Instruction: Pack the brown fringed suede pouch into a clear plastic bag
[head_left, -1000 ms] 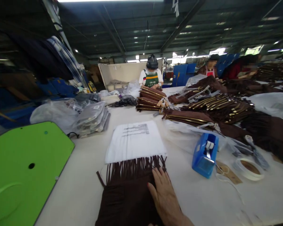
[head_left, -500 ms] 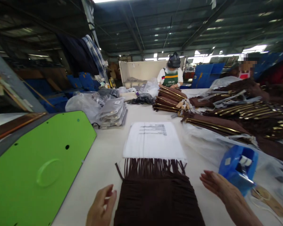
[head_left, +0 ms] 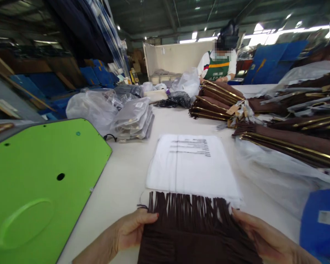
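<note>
I see my left hand pinched on the left edge of the fringed cloth, which lies on the table overlapping the white sheet, and my right hand against its right edge, grip unclear, so an uneven tug could tangle the fringe.

- Dark brown fringed cloth: lies flat on the pale worktop at bottom centre of the frame, its lower part cut off.
- Its thin fringe strips point up-frame, their tips overlapping the white printed sheet.
</note>
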`<state>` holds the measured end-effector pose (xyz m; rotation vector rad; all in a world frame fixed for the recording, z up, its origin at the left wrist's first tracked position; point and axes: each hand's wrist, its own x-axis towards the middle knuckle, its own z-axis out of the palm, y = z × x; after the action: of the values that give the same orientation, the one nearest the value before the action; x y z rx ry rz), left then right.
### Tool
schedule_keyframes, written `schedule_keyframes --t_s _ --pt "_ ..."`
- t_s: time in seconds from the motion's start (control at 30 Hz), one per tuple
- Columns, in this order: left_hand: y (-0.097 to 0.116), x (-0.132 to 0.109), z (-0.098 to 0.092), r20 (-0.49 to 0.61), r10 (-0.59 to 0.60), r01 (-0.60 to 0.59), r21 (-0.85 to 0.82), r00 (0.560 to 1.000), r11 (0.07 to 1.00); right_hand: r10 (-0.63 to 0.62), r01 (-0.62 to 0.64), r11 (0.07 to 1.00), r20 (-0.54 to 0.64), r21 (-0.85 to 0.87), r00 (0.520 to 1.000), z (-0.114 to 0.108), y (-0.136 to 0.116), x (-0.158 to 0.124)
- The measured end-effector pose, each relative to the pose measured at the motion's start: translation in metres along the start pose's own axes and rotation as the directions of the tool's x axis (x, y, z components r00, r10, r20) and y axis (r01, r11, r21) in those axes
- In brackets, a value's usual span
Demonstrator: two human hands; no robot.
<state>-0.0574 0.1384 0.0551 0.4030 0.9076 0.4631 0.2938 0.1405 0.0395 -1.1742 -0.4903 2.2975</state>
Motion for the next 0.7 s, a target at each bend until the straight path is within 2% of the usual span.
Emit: schedule_keyframes --t_s 0.1,0.17,0.27,0.43,0.6,0.67,0.7 --pt "0.01 0.017 0.004 0.195 -0.025 0.033 -0.037 0.98 0.999 0.095 -0.11 0.991 0.196 0.07 0.976 0.003 -0.004 0.01" --pt "0.018 0.028 0.008 0.289 -0.074 0.086 -0.031 0.955 0.996 0.132 -0.149 0.987 0.232 0.056 0.964 0.007 -0.007 0.017" --pt "0.027 0.045 0.014 0.364 -0.152 0.164 0.0 0.919 0.987 0.174 -0.194 0.98 0.289 0.04 0.941 0.015 -0.013 0.025" --pt "0.027 0.065 0.021 0.36 -0.2 0.213 0.005 0.911 0.977 0.151 -0.149 0.989 0.208 -0.023 0.966 0.038 -0.022 0.036" --pt "0.028 0.064 0.03 0.337 -0.197 0.202 0.021 0.921 0.979 0.158 -0.157 0.987 0.227 -0.02 0.961 0.048 -0.028 0.038" --pt "0.034 0.058 0.037 0.338 -0.189 0.166 0.096 0.922 0.982 0.163 -0.137 0.984 0.266 -0.114 0.95 0.046 -0.031 0.033" --pt "0.037 0.054 0.042 0.345 -0.184 0.128 0.179 0.92 0.976 0.159 -0.096 0.971 0.287 -0.22 0.945 0.046 -0.033 0.028"
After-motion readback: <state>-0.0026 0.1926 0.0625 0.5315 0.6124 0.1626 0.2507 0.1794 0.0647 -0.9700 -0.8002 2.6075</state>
